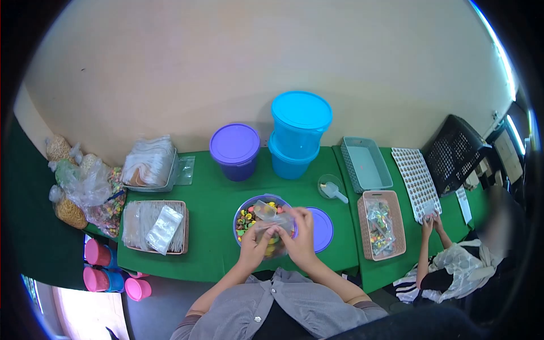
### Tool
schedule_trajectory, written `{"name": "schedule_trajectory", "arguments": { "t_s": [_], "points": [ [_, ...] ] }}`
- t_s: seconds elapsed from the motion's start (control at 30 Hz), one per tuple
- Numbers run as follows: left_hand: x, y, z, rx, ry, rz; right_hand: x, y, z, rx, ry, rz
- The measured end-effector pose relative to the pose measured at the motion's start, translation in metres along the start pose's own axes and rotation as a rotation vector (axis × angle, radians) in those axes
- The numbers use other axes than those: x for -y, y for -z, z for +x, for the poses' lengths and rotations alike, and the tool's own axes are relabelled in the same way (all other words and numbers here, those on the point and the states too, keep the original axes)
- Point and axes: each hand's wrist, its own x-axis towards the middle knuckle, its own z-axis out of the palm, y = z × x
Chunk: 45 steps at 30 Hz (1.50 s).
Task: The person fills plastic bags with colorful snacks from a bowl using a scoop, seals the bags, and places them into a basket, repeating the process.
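Both my hands meet over a round purple tub (238, 214) of colourful small sweets. Pinched between them is a clear plastic bag (276, 221) with some sweets in its lower part. My left hand (254, 247) has its fingers closed on the bag's left side. My right hand (300, 238) grips the bag's top and right side, fingers bent. The bag covers part of the tub's contents. Just right of the tub a purple lid (323, 229) lies flat on the green cloth, partly behind my right hand.
Baskets of clear bags (186, 226) stand left. Behind are a purple lidded tub (235, 150), stacked blue tubs (300, 122) and a bowl with a scoop (334, 190). Right: a pink basket (399, 226), teal basket (365, 161), sticker sheet (416, 178) and another person's hands (432, 222).
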Motion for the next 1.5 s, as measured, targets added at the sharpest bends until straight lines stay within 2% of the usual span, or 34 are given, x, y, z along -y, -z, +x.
{"name": "schedule_trajectory", "arguments": {
  "t_s": [0.03,0.07,0.13,0.17,0.3,0.37,0.4,0.47,0.5,0.53,0.57,0.6,0.67,0.7,0.77,0.8,0.87,0.9,0.93,0.97,1.03,1.2,1.27,1.3,1.37,1.4,1.47,1.5],
  "points": [
    [0.001,-0.002,-0.002,-0.02,-0.015,-0.043,0.005,0.0,0.001,-0.221,-0.02,-0.089],
    [0.002,-0.003,-0.002,0.004,-0.008,-0.041,-0.006,0.001,0.001,-0.242,-0.032,-0.093],
    [0.003,-0.003,-0.004,0.014,0.014,-0.023,-0.031,0.004,0.0,0.016,-0.174,0.432],
    [0.01,-0.004,-0.007,0.015,0.058,-0.044,-0.034,0.01,-0.004,0.042,-0.128,0.312],
    [0.023,-0.011,-0.009,0.021,0.064,-0.063,-0.036,0.017,-0.012,-0.009,-0.189,0.374],
    [0.025,-0.012,-0.009,0.023,0.081,-0.085,-0.047,0.021,-0.016,0.068,-0.52,0.634],
    [0.026,-0.011,-0.008,0.019,0.095,-0.101,-0.056,0.025,-0.017,0.055,-0.521,0.635],
    [0.022,-0.012,-0.003,0.077,0.078,-0.066,-0.074,0.032,-0.021,0.198,-0.478,0.676],
    [0.021,-0.017,-0.002,-0.037,0.125,-0.271,-0.067,0.033,-0.027,0.181,-0.481,0.679],
    [0.021,-0.021,0.0,-0.152,0.173,-0.475,-0.056,0.032,-0.034,0.216,-0.359,0.604],
    [0.029,-0.017,0.001,-0.102,0.174,-0.482,-0.05,0.032,-0.041,0.252,-0.242,0.524],
    [0.033,-0.019,0.001,-0.088,0.183,-0.482,-0.051,0.034,-0.047,0.236,-0.247,0.522],
    [0.041,-0.023,0.001,-0.007,0.277,-0.53,-0.058,0.044,-0.058,0.254,-0.414,0.676],
    [0.036,-0.027,0.002,0.004,0.285,-0.531,-0.079,0.055,-0.059,0.191,-0.373,0.498],
    [0.022,-0.041,-0.009,0.059,0.314,-0.269,-0.103,0.101,-0.064,-0.124,-0.382,0.29],
    [0.021,-0.03,-0.01,0.062,0.328,-0.248,-0.118,0.114,-0.062,-0.421,-0.237,0.109],
    [0.022,-0.012,-0.006,0.101,0.278,-0.22,-0.108,0.171,-0.062,-0.688,-0.364,-0.452],
    [0.032,-0.003,-0.004,0.081,0.258,-0.273,-0.134,0.198,-0.076,-0.731,-0.344,-0.694],
    [0.031,0.005,-0.003,0.087,0.259,-0.272,-0.172,0.221,-0.089,-0.767,-0.319,-0.936],
    [0.03,0.013,-0.002,0.057,0.247,-0.275,-0.208,0.234,-0.112,-0.772,-0.323,-0.935],
    [0.025,0.021,0.011,-0.008,0.209,-0.285,-0.26,0.238,-0.143,-0.361,-0.758,-1.077],
    [0.031,0.056,0.013,-0.125,0.215,-0.29,-0.243,0.232,-0.124,-0.404,-0.891,-1.012],
    [0.04,0.085,0.013,-0.295,0.132,-0.174,-0.235,0.219,-0.11,-0.424,-0.909,-1.029],
    [0.053,0.109,0.014,-0.308,0.129,-0.178,-0.231,0.211,-0.104,-0.477,-0.769,-1.047],
    [0.079,0.165,0.009,-0.508,-0.114,0.429,-0.205,0.185,-0.086,-0.51,-0.56,-1.013],
    [0.076,0.183,0.0,-0.524,-0.11,0.434,-0.192,0.168,-0.078,-0.496,-0.551,-1.009],
    [0.07,0.211,-0.018,-0.763,-0.04,1.604,-0.171,0.138,-0.063,-0.496,-0.246,-0.819],
    [0.076,0.226,-0.029,-0.775,-0.034,1.606,-0.158,0.122,-0.056,-0.489,-0.237,-0.814]
  ]
}}
